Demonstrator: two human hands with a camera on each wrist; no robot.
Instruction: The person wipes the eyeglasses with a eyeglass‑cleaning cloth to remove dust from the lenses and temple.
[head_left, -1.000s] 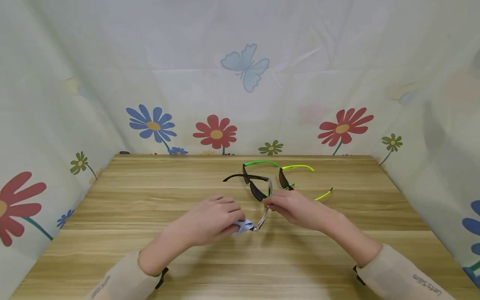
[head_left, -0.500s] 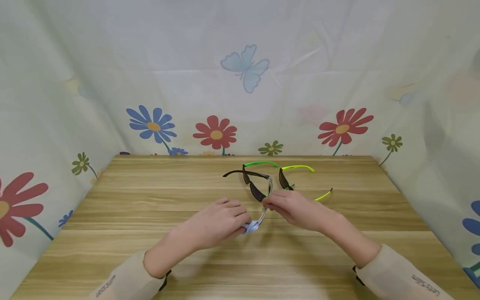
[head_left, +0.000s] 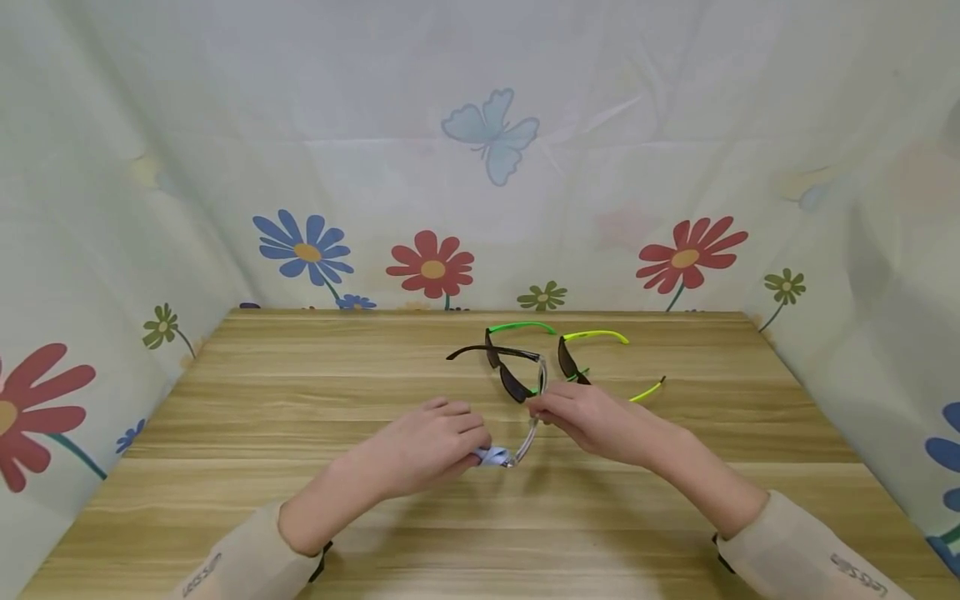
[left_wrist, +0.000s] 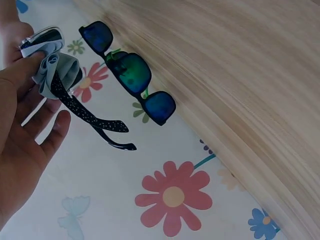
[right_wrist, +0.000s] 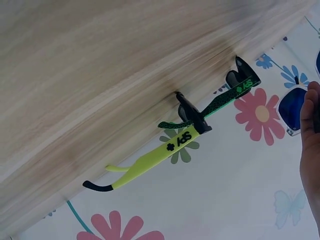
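Between both hands is a pair of sunglasses with a clear front frame (head_left: 528, 442), blue lenses and black speckled temples (left_wrist: 82, 111). My right hand (head_left: 592, 423) pinches the middle of the frame; in the right wrist view a blue lens (right_wrist: 292, 107) shows beside its fingers. With thumb and fingers, my left hand (head_left: 429, 446) holds a light blue cloth (head_left: 492, 456) folded over the near end of the frame. In the left wrist view the cloth (left_wrist: 65, 66) bunches around one lens under the thumb. The fingertips behind the cloth are partly hidden.
Beyond the hands, sunglasses with green temples (head_left: 522, 325) and sunglasses with yellow temples (head_left: 596, 335) rest unfolded on the wooden table (head_left: 300, 400). The held pair overlaps the green pair in the head view. A flower-printed curtain (head_left: 360, 167) hangs behind and beside the table.
My left hand and the cloth slid right along the frame, then moved back left toward its near end. The right hand stays nearly in place, gripping the frame throughout.
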